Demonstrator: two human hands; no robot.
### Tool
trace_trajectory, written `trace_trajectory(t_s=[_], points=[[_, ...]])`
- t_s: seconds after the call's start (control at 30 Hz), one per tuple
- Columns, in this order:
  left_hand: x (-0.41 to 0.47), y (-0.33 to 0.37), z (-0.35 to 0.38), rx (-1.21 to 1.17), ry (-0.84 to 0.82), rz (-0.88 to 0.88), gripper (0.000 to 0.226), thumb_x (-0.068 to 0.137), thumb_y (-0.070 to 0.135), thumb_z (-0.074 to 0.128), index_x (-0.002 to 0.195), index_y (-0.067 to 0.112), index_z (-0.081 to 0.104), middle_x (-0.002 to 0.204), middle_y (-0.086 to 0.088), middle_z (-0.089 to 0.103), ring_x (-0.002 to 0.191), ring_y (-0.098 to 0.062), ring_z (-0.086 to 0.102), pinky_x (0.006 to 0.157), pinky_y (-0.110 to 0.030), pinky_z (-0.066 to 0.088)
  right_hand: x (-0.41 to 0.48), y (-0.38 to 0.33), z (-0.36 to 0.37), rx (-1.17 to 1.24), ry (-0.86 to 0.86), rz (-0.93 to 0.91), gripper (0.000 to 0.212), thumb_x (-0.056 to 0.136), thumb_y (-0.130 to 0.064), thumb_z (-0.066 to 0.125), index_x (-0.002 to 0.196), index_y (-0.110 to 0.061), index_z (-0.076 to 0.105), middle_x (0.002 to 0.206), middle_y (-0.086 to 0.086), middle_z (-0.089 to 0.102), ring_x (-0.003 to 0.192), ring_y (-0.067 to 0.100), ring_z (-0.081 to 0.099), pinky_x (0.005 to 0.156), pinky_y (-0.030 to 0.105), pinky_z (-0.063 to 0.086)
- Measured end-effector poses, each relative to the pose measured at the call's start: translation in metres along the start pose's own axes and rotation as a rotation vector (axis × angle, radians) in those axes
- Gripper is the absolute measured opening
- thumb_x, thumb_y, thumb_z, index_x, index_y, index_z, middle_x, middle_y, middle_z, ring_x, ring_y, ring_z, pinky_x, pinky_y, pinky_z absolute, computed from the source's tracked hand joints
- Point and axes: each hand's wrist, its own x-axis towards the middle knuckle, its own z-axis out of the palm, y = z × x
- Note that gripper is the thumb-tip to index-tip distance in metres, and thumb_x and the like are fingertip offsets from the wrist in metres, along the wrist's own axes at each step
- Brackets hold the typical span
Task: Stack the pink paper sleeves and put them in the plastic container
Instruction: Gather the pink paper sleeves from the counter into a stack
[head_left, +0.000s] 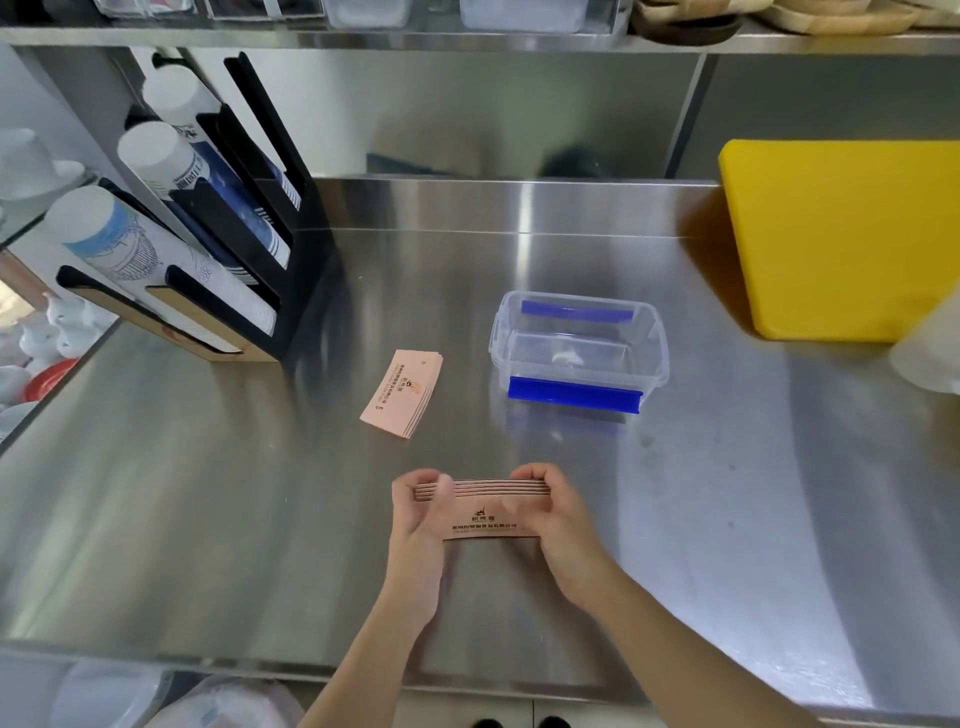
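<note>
Both my hands hold one stack of pink paper sleeves (488, 512) just above the steel counter, near its front edge. My left hand (418, 512) grips the stack's left end and my right hand (553, 512) grips its right end, fingers curled over the top edges. A second, fanned pile of pink sleeves (402, 392) lies flat on the counter further back and to the left. The clear plastic container (657, 338) with blue clips stands open behind the hands to the right, with nothing pink inside.
A black rack of paper cup stacks (208, 244) stands at the left. A yellow cutting board (841, 234) lies at the right rear, with a white object (930, 348) at the right edge. A steel shelf runs overhead.
</note>
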Motion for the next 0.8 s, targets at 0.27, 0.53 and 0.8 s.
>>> trace_trajectory(t_s=[0.27,0.53,0.8], points=[[0.01,0.002,0.015,-0.002,0.318,-0.053,0.02,0.09,0.023,0.046,0.075,0.028,0.058,0.077,0.001,0.056,0.072,-0.016,0.051,0.067,-0.031,0.041,0.003,0.0,0.017,0.174,0.269,-0.049,0.017,0.09,-0.014,0.052,0.077,-0.023,0.057,0.08,-0.006,0.058,0.078,0.01,0.05,0.07,0.021,0.039],[0.025,0.018,0.008,-0.022,0.355,-0.115,0.028,0.089,0.02,0.044,0.068,0.024,0.06,0.072,-0.002,0.055,0.063,-0.015,0.052,0.058,-0.029,0.041,0.023,-0.012,0.012,-0.179,-0.015,-0.071,0.028,0.078,-0.014,0.069,0.087,-0.033,0.05,0.097,-0.003,0.065,0.092,0.008,0.061,0.083,0.028,0.052],[0.095,0.066,-0.019,0.262,0.41,0.014,0.014,0.085,0.012,0.055,0.099,0.013,0.054,0.096,-0.003,0.06,0.087,-0.016,0.057,0.067,-0.023,0.042,0.055,-0.038,0.008,-0.007,0.066,0.028,0.032,0.082,0.002,0.059,0.084,-0.028,0.048,0.093,-0.004,0.066,0.086,0.008,0.064,0.063,0.017,0.051]])
